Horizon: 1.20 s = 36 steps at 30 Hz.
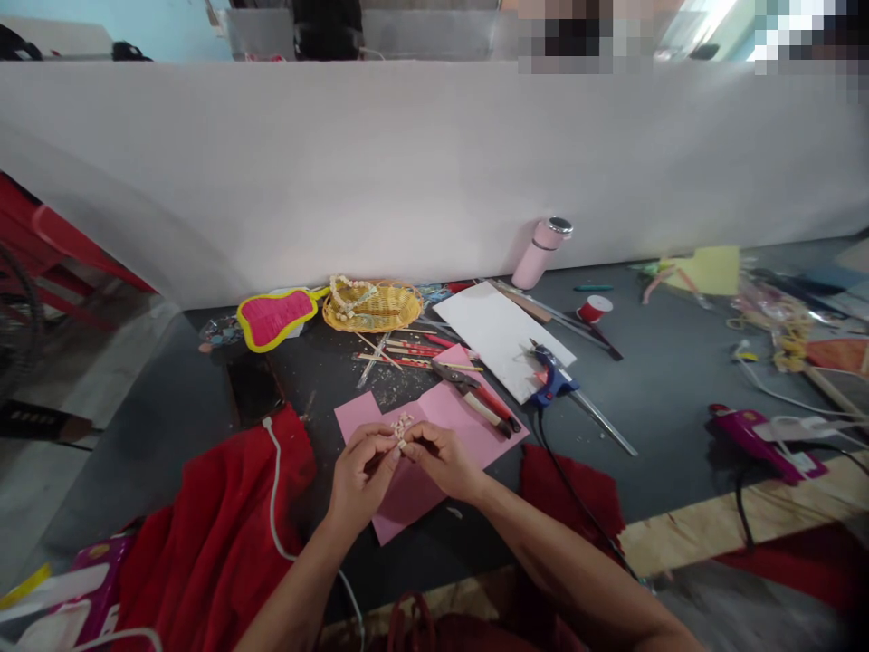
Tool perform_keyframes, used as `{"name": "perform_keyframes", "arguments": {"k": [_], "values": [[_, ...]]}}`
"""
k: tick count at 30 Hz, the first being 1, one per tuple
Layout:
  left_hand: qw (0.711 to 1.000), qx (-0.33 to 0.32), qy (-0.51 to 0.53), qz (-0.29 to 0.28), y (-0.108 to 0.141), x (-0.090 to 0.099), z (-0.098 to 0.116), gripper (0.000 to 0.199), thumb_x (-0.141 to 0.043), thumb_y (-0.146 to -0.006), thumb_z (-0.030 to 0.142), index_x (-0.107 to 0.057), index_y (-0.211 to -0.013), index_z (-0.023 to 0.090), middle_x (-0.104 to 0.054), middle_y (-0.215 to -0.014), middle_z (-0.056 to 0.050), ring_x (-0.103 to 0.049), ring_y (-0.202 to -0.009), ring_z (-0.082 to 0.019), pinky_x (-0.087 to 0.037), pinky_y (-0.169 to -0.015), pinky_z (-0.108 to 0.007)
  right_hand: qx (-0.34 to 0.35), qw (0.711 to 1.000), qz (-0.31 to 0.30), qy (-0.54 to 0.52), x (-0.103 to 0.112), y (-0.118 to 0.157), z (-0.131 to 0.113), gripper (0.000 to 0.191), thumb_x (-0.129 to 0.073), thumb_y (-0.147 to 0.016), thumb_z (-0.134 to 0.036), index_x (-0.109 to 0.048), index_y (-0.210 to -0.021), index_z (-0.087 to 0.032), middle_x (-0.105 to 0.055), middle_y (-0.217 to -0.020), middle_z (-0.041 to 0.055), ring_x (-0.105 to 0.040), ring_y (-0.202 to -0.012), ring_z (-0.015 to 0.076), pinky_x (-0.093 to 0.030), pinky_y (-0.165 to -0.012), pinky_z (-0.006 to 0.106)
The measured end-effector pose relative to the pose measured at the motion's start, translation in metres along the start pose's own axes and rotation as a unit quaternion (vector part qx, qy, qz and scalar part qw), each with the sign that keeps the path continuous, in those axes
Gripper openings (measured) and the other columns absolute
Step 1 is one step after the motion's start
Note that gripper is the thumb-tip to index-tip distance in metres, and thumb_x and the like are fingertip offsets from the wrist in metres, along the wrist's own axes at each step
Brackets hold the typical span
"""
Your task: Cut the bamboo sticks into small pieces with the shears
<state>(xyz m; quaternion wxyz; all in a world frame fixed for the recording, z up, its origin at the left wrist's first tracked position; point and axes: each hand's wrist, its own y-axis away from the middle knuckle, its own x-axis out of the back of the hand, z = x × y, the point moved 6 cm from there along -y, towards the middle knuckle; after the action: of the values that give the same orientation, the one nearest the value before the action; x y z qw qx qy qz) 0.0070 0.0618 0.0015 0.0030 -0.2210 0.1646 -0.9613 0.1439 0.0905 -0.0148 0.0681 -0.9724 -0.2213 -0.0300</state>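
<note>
Left hand (367,462) and right hand (441,457) both pinch 1 pale cluster (402,423) over pink paper (443,409). Present: 1 pair of pliers (456,376), 1 basket (400,308), 1 bottle (536,263).

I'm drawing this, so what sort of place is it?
It looks like a craft workspace: there's what seems a blue plastic glue gun, red-and-white-handled metal pliers and small pale bead-like pieces.

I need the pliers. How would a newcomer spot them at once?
On the dark table, find the pink paper. The pliers lie on its far right part, just beyond the right hand. Unlike the blue, corded glue gun to their right, they have no cord, and one handle is red, the other whitish.
</note>
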Motion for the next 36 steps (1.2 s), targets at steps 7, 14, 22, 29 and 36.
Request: {"name": "perform_keyframes", "arguments": {"k": [7, 14, 22, 29, 36], "values": [[1.0, -0.001, 0.0, 0.004, -0.0008, 0.0007, 0.0012, 0.009, -0.057, -0.083, 0.018, -0.065, -0.084, 0.02, -0.063, -0.096, -0.007, -0.062, -0.091, -0.018, -0.051, -0.077, -0.03, -0.003, 1.0, 0.002, 0.009, -0.0007, 0.0002, 0.0009, 0.02, -0.054, -0.089, -0.037, -0.061, -0.084, -0.019, -0.058, -0.074, -0.0001, -0.053, -0.067, 0.0121, -0.043, -0.063, 0.024], [1.0, 0.002, -0.002, 0.006, -0.0006, 0.0001, 0.0005, 0.009, -0.056, -0.083, 0.019, -0.065, -0.082, 0.02, -0.063, -0.096, -0.007, -0.062, -0.09, -0.018, -0.051, -0.076, -0.029, -0.006, 1.0, 0.004, 0.01, -0.0002, 0.0003, 0.0015, 0.021, -0.055, -0.088, -0.039, -0.061, -0.084, -0.019, -0.058, -0.073, 0.0, -0.053, -0.066, 0.0123, -0.044, -0.061, 0.024], [1.0, 0.008, -0.008, 0.004, -0.0009, 0.0006, -0.0002, 0.009, -0.057, -0.082, 0.018, -0.066, -0.081, 0.02, -0.063, -0.096, -0.007, -0.062, -0.091, -0.018, -0.051, -0.076, -0.029, -0.005, 1.0, 0.003, 0.007, -0.0011, 0.0008, 0.0007, 0.018, -0.054, -0.088, -0.036, -0.061, -0.083, -0.019, -0.058, -0.073, -0.0007, -0.052, -0.066, 0.0118, -0.043, -0.063, 0.024], [1.0, 0.012, -0.005, 0.002, -0.0015, 0.0009, 0.0005, 0.009, -0.057, -0.082, 0.018, -0.066, -0.08, 0.02, -0.062, -0.096, -0.007, -0.062, -0.09, -0.018, -0.05, -0.075, -0.028, -0.007, 1.0, 0.004, 0.007, -0.0015, 0.0004, -0.0003, 0.018, -0.054, -0.089, -0.035, -0.061, -0.083, -0.019, -0.058, -0.073, -0.0008, -0.052, -0.067, 0.0119, -0.043, -0.063, 0.024], [1.0, 0.003, -0.001, 0.006, -0.0024, 0.0009, 0.0005, 0.009, -0.058, -0.082, 0.016, -0.066, -0.08, 0.02, -0.062, -0.094, -0.006, -0.061, -0.091, -0.017, -0.049, -0.076, -0.027, -0.014, 1.0, 0.007, 0.007, -0.0021, 0.001, 0.0019, 0.019, -0.054, -0.088, -0.036, -0.061, -0.083, -0.019, -0.058, -0.073, -0.0008, -0.052, -0.067, 0.0118, -0.042, -0.063, 0.023]]}}
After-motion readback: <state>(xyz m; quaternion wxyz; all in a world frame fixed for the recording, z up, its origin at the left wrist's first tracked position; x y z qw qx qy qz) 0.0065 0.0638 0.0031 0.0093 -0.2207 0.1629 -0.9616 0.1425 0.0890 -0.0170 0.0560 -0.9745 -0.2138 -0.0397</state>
